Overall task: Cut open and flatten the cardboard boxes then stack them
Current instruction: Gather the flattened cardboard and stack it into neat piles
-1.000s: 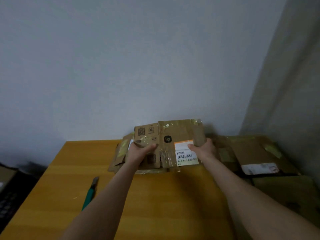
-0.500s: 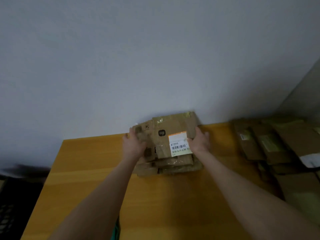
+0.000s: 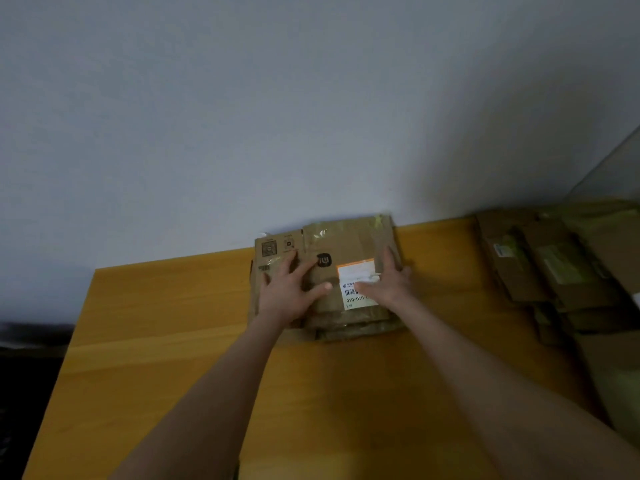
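Right hand (image 3: 389,284) slid onto flattened box (image 3: 346,237), covering label (image 3: 354,271)

one left hand (image 3: 289,296), one right hand (image 3: 388,285), one stack of flattened boxes (image 3: 349,237) mid-frame, one pile of cardboard (image 3: 540,265) at right, one label (image 3: 356,271), one surface (image 3: 173,341).

Both forearms stretch forward, the left hand (image 3: 289,293) and right hand (image 3: 388,282) palm-down, fingers straight and spread.

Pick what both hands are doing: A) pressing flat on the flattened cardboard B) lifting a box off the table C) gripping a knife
A: left hand and right hand lie with fingers spread on top of the flattened cardboard, which rests on the table.
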`<state>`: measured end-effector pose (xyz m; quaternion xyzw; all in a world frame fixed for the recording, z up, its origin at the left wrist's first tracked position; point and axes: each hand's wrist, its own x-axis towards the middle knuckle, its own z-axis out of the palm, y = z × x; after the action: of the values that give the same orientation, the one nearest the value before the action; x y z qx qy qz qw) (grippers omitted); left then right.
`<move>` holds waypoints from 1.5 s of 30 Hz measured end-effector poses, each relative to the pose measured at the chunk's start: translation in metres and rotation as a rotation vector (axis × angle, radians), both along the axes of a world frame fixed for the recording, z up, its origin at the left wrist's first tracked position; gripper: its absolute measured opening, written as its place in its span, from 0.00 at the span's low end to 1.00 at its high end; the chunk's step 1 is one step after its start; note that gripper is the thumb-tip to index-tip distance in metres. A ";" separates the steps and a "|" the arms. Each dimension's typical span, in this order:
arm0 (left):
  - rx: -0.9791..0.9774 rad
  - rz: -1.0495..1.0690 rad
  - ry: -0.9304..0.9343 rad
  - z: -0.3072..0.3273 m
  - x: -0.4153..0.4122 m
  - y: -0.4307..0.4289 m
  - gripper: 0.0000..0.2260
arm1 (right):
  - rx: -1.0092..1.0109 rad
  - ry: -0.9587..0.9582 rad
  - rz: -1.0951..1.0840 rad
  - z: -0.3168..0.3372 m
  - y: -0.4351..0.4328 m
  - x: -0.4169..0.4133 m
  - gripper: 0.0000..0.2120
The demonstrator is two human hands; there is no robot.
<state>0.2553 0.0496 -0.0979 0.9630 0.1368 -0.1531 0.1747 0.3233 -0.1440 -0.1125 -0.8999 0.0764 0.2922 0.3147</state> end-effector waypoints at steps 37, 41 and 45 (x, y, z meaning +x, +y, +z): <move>0.351 -0.445 0.137 0.001 0.012 -0.131 0.58 | -0.631 -0.357 0.721 0.011 -0.089 -0.019 0.64; 0.312 -0.466 0.241 0.008 0.027 -0.131 0.59 | -0.622 -0.285 0.699 0.015 -0.087 -0.009 0.62; 0.321 -0.463 0.274 0.030 0.034 -0.129 0.56 | -0.538 -0.251 0.677 0.034 -0.098 -0.012 0.58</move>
<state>0.2894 -0.0790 -0.0676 0.9542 -0.0415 -0.2935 -0.0393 0.3112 -0.2418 -0.0780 -0.9525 -0.1880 0.2368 -0.0370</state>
